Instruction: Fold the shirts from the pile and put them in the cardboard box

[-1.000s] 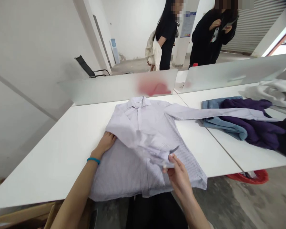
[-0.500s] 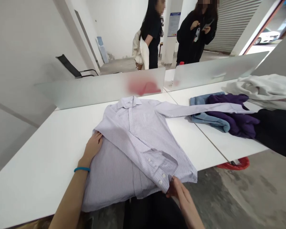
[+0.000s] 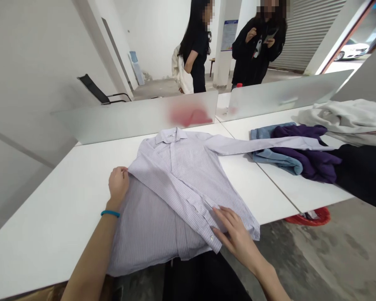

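A pale lilac striped shirt (image 3: 181, 175) lies face up on the white table (image 3: 62, 209), collar at the far side. Its left sleeve is folded diagonally across the front; the other sleeve stretches right over a pile of clothes. My left hand (image 3: 118, 184) pinches the folded edge at the shirt's left shoulder, fingers curled on the cloth. A blue band sits on that wrist. My right hand (image 3: 235, 234) lies flat with fingers spread on the cuff of the folded sleeve, near the table's front edge.
To the right lie blue (image 3: 272, 154), purple (image 3: 310, 159), black (image 3: 363, 175) and white (image 3: 347, 117) garments. Frosted divider panels (image 3: 128, 117) stand behind the table. Two people in black (image 3: 257, 46) stand beyond them. A black chair (image 3: 97, 90) is at the left, a red basin (image 3: 310, 215) under the table.
My right hand laid the sleeve cuff down across the shirt front and now rests flat on it. My left hand shifted to pinch the folded edge at the shoulder.
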`<state>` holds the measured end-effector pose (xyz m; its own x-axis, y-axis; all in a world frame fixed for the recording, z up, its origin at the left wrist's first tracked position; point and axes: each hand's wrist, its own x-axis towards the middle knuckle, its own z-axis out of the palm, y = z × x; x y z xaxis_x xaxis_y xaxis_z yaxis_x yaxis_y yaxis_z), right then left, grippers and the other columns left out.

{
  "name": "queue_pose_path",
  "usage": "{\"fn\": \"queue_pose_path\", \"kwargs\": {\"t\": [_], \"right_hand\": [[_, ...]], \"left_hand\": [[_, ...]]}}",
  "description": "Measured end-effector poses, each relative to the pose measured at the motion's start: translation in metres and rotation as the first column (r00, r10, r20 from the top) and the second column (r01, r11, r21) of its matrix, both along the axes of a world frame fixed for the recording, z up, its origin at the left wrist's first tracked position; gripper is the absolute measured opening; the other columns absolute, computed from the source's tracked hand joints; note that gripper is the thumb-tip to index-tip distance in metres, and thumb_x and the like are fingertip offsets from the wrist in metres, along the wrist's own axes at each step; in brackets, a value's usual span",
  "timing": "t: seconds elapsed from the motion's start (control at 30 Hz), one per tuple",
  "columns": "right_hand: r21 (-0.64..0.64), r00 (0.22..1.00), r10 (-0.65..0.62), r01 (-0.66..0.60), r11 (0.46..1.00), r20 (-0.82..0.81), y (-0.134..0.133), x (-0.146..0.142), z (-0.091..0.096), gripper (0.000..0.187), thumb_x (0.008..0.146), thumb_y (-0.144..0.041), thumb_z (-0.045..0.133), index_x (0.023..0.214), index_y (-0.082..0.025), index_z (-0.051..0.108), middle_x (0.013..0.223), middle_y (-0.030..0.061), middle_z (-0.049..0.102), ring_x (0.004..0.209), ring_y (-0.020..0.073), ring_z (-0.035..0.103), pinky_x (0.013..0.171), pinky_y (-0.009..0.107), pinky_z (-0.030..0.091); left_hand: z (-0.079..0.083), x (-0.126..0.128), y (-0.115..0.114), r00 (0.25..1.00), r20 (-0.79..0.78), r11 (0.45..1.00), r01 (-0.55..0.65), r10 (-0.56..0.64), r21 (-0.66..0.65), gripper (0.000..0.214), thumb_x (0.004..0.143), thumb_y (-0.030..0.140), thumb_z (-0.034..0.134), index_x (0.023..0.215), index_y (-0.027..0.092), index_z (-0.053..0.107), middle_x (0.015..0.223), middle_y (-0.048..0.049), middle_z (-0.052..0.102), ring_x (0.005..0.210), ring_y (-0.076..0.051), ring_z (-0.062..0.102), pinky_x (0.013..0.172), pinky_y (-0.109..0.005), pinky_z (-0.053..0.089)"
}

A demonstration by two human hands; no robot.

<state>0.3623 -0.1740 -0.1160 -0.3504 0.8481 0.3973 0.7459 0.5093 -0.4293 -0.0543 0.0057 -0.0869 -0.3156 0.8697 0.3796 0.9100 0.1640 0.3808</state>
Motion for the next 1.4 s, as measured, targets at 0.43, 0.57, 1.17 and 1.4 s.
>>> {"fn": "queue_pose_path", "kwargs": {"t": [0.43,0.57,1.17,1.4], "right_hand": [[-0.043,0.943,0.164,-0.158,0.987,0.291,-0.015,0.013,0.014,0.051,0.086,-0.024,0.062,0.136,-0.031,0.049,0.149,0.0081,0.037,0.139,0.0345,0.027,0.102,0.057,0.042],[0.053,0.975,0.126,-0.138,0.989,0.181,-0.012,0.004,0.023,0.031,0.092,-0.014,0.05,0.118,-0.026,0.062,0.129,0.0045,0.06,0.128,0.0266,0.048,0.096,0.047,0.05],[0.004,0.935,0.355,-0.355,0.935,-0.01,-0.02,-0.033,0.018,0.031,0.093,-0.017,0.045,0.117,-0.026,0.061,0.117,0.0013,0.068,0.118,0.0143,0.057,0.107,0.032,0.041],[-0.197,0.756,-0.479,0.439,0.877,-0.446,0.034,0.093,0.024,0.027,0.087,-0.033,0.051,0.105,-0.021,0.067,0.108,0.0102,0.068,0.1,0.0255,0.063,0.089,0.045,0.051]], "left_hand": [[-0.004,-0.011,0.064,0.993,0.108,0.964,-0.013,0.043,-0.267,0.032,0.08,0.035,0.047,0.098,0.013,0.063,0.101,-0.014,0.069,0.095,-0.029,0.064,0.079,-0.036,0.049],[-0.008,-0.025,0.071,0.988,0.149,0.964,0.001,0.039,-0.264,0.035,0.081,0.033,0.047,0.105,0.011,0.06,0.104,-0.0129,0.069,0.091,-0.022,0.066,0.072,-0.028,0.051],[-0.029,0.073,0.1,0.952,-0.156,0.94,0.218,-0.264,-0.262,0.054,0.09,0.037,0.036,0.132,0.007,0.048,0.145,-0.0215,0.041,0.136,-0.035,0.034,0.11,-0.056,0.022],[-0.03,0.079,0.092,0.952,-0.163,0.936,0.206,-0.26,-0.287,0.061,0.093,0.038,0.028,0.142,0.003,0.035,0.151,-0.0219,0.03,0.141,-0.036,0.021,0.112,-0.057,0.015]]}}
